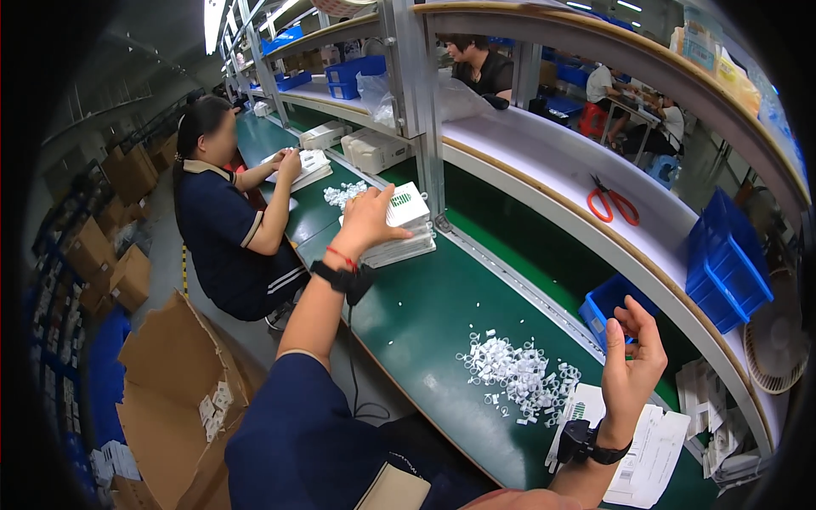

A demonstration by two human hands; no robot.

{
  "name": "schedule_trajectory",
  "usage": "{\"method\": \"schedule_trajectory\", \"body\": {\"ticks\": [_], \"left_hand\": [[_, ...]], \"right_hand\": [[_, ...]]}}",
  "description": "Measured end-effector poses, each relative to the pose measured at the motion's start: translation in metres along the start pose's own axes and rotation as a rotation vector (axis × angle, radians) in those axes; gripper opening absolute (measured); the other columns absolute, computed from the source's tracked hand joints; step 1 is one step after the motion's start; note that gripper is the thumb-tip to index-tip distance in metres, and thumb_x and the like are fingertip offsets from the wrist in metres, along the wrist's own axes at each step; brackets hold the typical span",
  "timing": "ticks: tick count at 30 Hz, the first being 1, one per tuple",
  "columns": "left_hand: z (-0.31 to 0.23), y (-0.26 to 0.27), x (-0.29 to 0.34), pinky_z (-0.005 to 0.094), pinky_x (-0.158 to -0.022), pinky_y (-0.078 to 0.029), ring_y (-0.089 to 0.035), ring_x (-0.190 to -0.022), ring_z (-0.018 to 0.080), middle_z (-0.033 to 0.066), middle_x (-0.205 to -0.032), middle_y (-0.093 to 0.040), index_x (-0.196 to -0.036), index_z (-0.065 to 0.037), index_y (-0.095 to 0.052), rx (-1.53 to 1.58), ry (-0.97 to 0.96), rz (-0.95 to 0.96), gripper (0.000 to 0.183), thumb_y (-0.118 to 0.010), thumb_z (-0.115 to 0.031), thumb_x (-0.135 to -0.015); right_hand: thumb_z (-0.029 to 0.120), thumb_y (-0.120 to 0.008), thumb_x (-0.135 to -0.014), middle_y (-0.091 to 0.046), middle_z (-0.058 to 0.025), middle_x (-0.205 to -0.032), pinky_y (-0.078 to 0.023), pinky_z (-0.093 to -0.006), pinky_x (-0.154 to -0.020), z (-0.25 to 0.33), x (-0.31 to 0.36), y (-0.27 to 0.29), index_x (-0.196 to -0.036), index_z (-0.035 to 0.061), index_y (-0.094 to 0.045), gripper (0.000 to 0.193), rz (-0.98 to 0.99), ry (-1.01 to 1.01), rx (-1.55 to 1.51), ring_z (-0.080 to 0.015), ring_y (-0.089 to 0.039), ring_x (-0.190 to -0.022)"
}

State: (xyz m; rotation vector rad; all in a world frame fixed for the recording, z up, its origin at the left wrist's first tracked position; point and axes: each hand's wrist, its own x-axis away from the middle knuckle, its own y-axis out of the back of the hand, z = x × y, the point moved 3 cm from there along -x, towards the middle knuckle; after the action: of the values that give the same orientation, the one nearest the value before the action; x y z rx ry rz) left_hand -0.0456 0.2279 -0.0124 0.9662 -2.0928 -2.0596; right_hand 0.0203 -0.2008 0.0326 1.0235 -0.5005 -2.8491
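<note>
My left hand reaches out to a stack of flat white boxes. Its thumb and fingers close on the near end of the top box, which has a green print. Above the right part of the bench, my right hand is raised with its fingers apart and nothing in them. Below that hand lie flat white cartons, partly hidden by my wrist. A heap of small white plastic pieces, some with rings, spreads on the green bench to the left of the right hand.
A co-worker sits at the bench's far left, handling white boxes. Red-handled scissors lie on the shelf. Blue bins stand at the right. An open cardboard box stands on my left. A metal post rises behind the stack.
</note>
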Motion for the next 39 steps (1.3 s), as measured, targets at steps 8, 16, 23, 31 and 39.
{"method": "schedule_trajectory", "body": {"ticks": [8, 16, 23, 31, 39], "left_hand": [[-0.009, -0.003, 0.011, 0.0540, -0.098, -0.035, -0.045, -0.122, 0.0390, 0.0219, -0.129, -0.050, -0.130, -0.011, -0.051, 0.002, -0.201, -0.293, 0.077, -0.079, -0.045, -0.067], [-0.141, -0.078, 0.077, 0.0396, -0.081, -0.049, -0.061, -0.092, 0.0334, 0.0154, -0.094, -0.066, -0.099, -0.002, -0.067, 0.596, -0.648, 0.389, 0.023, -0.068, -0.012, -0.078], [-0.161, -0.119, 0.086, 0.0401, -0.075, -0.049, -0.061, -0.084, 0.0323, 0.0137, -0.083, -0.064, -0.085, -0.007, -0.071, 0.636, -0.662, 0.391, 0.012, -0.065, -0.012, -0.075], [-0.160, -0.086, 0.081, 0.0384, -0.069, -0.049, -0.064, -0.077, 0.0302, 0.0113, -0.077, -0.064, -0.088, -0.004, -0.060, 0.746, -0.480, 0.538, 0.010, -0.063, -0.008, -0.079], [-0.207, -0.011, 0.060, 0.0379, -0.067, -0.050, -0.065, -0.075, 0.0309, 0.0134, -0.078, -0.065, -0.088, -0.002, -0.061, 0.972, -0.734, 0.339, 0.012, -0.064, -0.009, -0.079]], "right_hand": [[0.006, -0.067, -0.085, -0.069, -0.0085, -0.083, -0.048, -0.0225, -0.063, 0.016, 0.008, 0.035, -0.099, -0.0023, -0.067, 0.017, -0.156, 0.015, 0.052, -0.0115, -0.063, -0.075], [0.027, -0.073, -0.078, -0.067, -0.0171, -0.086, -0.050, -0.0390, -0.070, -0.055, 0.059, 0.042, -0.100, -0.0005, -0.067, 0.036, 0.192, -0.233, 0.633, -0.0301, -0.064, -0.079], [0.034, -0.087, -0.055, -0.055, -0.0214, -0.116, -0.043, -0.0438, -0.089, -0.096, 0.132, 0.034, -0.126, -0.0005, -0.050, 0.087, 0.283, -0.350, 1.040, -0.0396, -0.050, -0.103], [0.008, -0.088, -0.050, -0.051, -0.0184, -0.114, -0.045, -0.0416, -0.092, -0.107, 0.114, 0.036, -0.137, 0.0071, -0.041, 0.099, 0.252, -0.576, 0.895, -0.0386, -0.052, -0.106], [0.000, -0.079, -0.059, -0.064, -0.0215, -0.096, -0.049, -0.0378, -0.083, -0.161, 0.115, 0.070, -0.127, -0.0007, -0.051, 0.074, -0.044, -0.388, 0.668, -0.0334, -0.063, -0.088]]}}
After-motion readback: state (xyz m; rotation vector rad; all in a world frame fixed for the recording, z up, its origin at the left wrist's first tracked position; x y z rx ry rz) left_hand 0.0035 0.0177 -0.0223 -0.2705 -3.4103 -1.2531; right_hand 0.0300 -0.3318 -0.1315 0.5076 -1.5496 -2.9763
